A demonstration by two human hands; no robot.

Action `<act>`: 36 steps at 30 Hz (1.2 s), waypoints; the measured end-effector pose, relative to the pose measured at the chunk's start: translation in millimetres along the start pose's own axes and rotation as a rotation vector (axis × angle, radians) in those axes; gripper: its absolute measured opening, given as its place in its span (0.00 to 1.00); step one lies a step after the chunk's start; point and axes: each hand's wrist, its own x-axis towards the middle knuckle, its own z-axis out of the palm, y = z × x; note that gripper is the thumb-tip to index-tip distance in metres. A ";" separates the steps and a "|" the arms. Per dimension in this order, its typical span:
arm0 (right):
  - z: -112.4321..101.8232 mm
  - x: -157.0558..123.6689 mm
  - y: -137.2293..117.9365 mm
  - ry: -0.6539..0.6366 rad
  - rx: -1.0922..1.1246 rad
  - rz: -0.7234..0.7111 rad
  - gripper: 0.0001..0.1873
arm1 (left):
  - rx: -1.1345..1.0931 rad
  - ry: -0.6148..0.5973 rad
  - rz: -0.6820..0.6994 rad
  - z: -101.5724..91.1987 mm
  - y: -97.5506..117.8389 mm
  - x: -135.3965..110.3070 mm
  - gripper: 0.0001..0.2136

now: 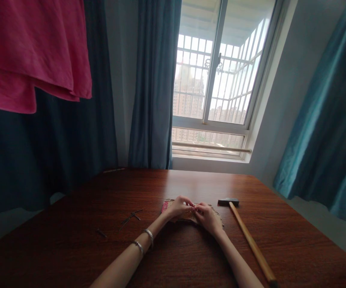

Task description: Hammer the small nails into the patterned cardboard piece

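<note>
A small flat piece [166,205] lies on the table, pink and patterned at its left end, with a row of short dark marks or pegs along its right edge. Both hands cover most of its middle. My left hand [180,208] rests over its left part, thumb and fingers pinched together. From the other side my right hand [206,218] meets it, its fingertips pressed together almost touching the left ones. Whatever sits between the fingertips is too small to make out. To the right lies a hammer [248,236] with a dark head and a long wooden handle.
The brown wooden table [71,256] carries several thin dark nail-like pieces [131,217] left of my hands and another short one [101,233] nearer the left edge. Behind stand a barred window [215,80] and blue curtains [153,88]. A pink cloth [41,48] hangs at upper left.
</note>
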 end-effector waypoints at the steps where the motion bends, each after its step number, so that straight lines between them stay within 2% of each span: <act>1: -0.6 0.6 0.4 -0.004 0.005 -0.003 0.09 | 0.003 0.001 0.007 0.0 -0.8 0.1 0.14; 10: 2.6 8.3 13.8 -0.014 0.015 -0.018 0.10 | 0.043 0.015 -0.036 1.7 1.1 -4.9 0.12; 20: 0.1 4.3 5.2 0.008 -0.058 0.016 0.11 | 0.039 0.050 -0.023 7.4 2.1 -5.1 0.12; 23: -6.6 5.7 10.7 0.031 -0.128 0.060 0.10 | 0.050 0.058 -0.026 7.7 0.7 -5.8 0.12; 25: -19.7 0.9 16.4 0.069 -0.203 0.107 0.11 | 0.040 0.051 -0.020 7.7 -0.4 -6.3 0.12; 28: -49.2 -23.6 25.3 0.154 -0.370 0.203 0.13 | 0.023 0.045 -0.001 7.5 -1.9 -6.8 0.12; 33: -89.5 -101.7 36.5 0.259 -0.667 0.400 0.20 | 0.026 0.048 0.015 6.7 -0.8 -7.3 0.12; 34: -93.0 -116.9 37.8 0.261 -0.729 0.434 0.20 | 0.036 0.044 0.004 6.3 0.1 -7.4 0.12; 36: -95.6 -140.9 38.7 0.171 -0.975 0.497 0.21 | 0.048 0.042 -0.015 5.5 1.9 -7.7 0.12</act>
